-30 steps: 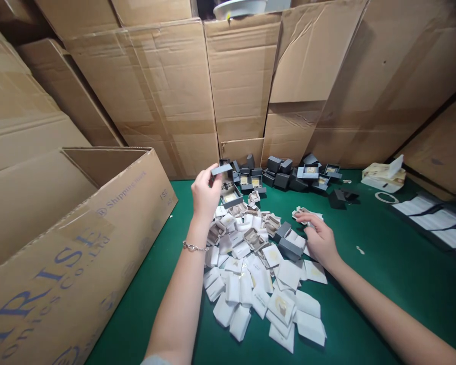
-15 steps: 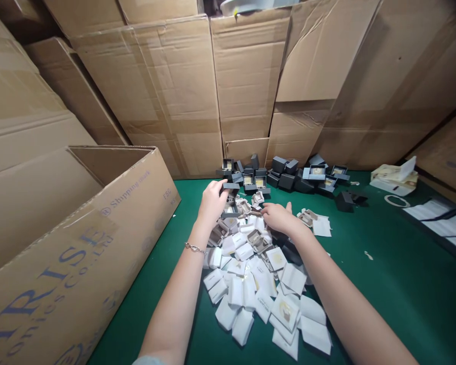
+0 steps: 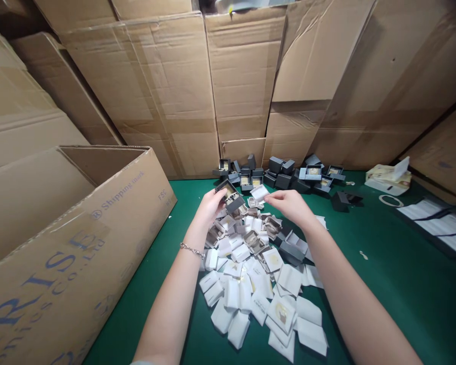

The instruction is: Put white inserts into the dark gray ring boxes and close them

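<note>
My left hand (image 3: 210,207) is closed on a small dark jewellery box (image 3: 232,198), whose lid is open and whose inside is tilted toward me. Between the fingertips of my right hand (image 3: 292,207) is a small white box insert (image 3: 259,192), held just right of the dark box. Below both hands spreads a pile of white folded cards (image 3: 237,294) and greyish inserts (image 3: 254,242). An open dark box (image 3: 292,248) lies at the pile's right side, near my right forearm.
Several dark boxes (image 3: 283,181) stand along the back, some open. A large carton (image 3: 137,203) takes up the left. Cardboard (image 3: 247,76) walls the back. At right are a tissue pack (image 3: 388,176), a white ring (image 3: 391,201) and a dark-and-white striped item (image 3: 437,223) on the green table (image 3: 365,299).
The dark box in my left hand has tilted so its inside shows. My right hand has risen from the pile, now with a white insert in its fingers. The view has shifted slightly.
</note>
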### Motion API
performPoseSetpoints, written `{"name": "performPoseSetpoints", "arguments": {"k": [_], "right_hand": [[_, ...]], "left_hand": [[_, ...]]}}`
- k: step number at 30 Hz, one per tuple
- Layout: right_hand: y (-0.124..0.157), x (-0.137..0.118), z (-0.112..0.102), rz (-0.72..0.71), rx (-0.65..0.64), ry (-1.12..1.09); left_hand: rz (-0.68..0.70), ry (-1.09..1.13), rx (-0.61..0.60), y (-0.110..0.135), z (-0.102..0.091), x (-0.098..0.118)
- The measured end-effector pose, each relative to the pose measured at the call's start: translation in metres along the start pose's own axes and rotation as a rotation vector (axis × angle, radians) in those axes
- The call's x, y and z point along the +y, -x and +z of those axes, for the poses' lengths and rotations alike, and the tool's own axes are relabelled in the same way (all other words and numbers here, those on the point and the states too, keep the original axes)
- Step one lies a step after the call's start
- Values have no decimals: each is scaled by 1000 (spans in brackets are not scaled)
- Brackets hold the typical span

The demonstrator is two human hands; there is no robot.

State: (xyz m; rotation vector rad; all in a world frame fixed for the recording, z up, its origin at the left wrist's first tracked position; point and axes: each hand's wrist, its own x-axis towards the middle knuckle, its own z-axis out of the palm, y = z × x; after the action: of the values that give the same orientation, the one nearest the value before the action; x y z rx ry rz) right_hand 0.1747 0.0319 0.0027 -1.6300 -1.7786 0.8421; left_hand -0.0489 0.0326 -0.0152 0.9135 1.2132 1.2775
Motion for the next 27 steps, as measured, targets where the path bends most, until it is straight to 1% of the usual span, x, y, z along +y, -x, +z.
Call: {"name": "performPoseSetpoints", "arguments": {"k": [3, 5, 6, 8, 11, 13, 15, 19, 22, 24, 27], "right_hand": [[4, -5, -9, 47, 69, -466], [7, -9, -11, 45, 88, -719], [9, -11, -11, 50, 91, -801], [11, -16, -11, 58, 82, -868], [15, -20, -8, 11, 55, -826], [17, -22, -7, -44, 49, -736], [19, -23, -6, -66, 35, -606], [23, -26, -3, -72, 9, -364], [23, -28, 2, -86, -6, -306], [22, -28, 5, -84, 6, -258], [20, -27, 10, -105, 61, -119]], "left_hand": [[-79, 176, -73, 4, 10, 0], [-103, 242, -86, 7, 18, -2], [-112, 257, -82, 8, 21, -4], [-110, 260, -106, 8, 26, -9], [-77, 221, -214, 9, 30, -15], [-52, 180, -268, 12, 30, -16], [-41, 132, -292, 15, 31, -14], [-41, 51, -301, 22, 33, -7], [-28, 29, -298, 24, 35, -4], [-17, 22, -293, 25, 36, -2], [-16, 0, -275, 27, 37, 1]]}}
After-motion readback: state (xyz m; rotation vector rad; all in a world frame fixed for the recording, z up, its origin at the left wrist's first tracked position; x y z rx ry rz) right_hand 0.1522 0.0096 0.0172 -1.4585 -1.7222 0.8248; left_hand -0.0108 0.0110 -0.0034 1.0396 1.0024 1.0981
